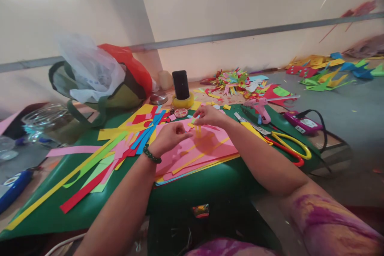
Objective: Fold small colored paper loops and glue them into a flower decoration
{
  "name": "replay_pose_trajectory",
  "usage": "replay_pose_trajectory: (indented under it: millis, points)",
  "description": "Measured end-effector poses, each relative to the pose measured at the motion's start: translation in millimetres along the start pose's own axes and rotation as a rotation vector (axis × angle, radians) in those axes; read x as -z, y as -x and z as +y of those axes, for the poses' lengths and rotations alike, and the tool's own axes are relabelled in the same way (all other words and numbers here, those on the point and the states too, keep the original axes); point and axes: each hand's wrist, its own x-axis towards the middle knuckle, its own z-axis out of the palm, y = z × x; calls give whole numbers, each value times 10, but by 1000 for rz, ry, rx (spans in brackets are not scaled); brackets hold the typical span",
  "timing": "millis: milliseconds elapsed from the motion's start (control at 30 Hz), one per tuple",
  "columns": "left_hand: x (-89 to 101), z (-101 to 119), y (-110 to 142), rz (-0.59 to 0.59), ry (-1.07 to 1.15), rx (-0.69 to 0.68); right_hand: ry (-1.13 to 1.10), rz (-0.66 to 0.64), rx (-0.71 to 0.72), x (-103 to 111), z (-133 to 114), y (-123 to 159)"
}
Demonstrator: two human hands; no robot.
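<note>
yellow strip (198,129), blurred, pinched by the right grip (211,115); left grip (168,137) unclear

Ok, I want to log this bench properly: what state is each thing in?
Phone: upright, screen dark.
Tape roll: flat, under the phone.
Bag: open, plastic bulging out.
Glue gun: glue stick jutting from its back.
Scissors: lying down, blade opening unclear.
Pink paper: stacked flat.
Left hand: fingers curled, grip unclear.
Right hand: fingers bent, grip unclear.
</note>
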Motion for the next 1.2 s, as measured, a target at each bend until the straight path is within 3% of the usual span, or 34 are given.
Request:
replay_pose_trajectory:
  millis: [133,300,467,633,767,933,1033,1200]
  points:
    - [-86,38,43,-196,-270,-63,389,116,22,-8,-10,24]
    - [-134,92,105,-273,-442,-42,301,310,120,53,-67,37]
    - [-100,103,139,-302,-453,-24,238,380,186,78,-74,28]
    - [-28,26,102,-314,-194,-35,138,358,244,49,-46,12]
    - [104,-2,54,-341,222,-44,-110,290,248,64,-42,-23]
    - [233,21,39,-100,624,17,-509,191,137,58,-168,48]
    - [215,27,40,-171,629,54,-545,89,220,-24,-247,118]
    - [141,26,25,-279,754,153,-613,57,312,-127,-269,147]
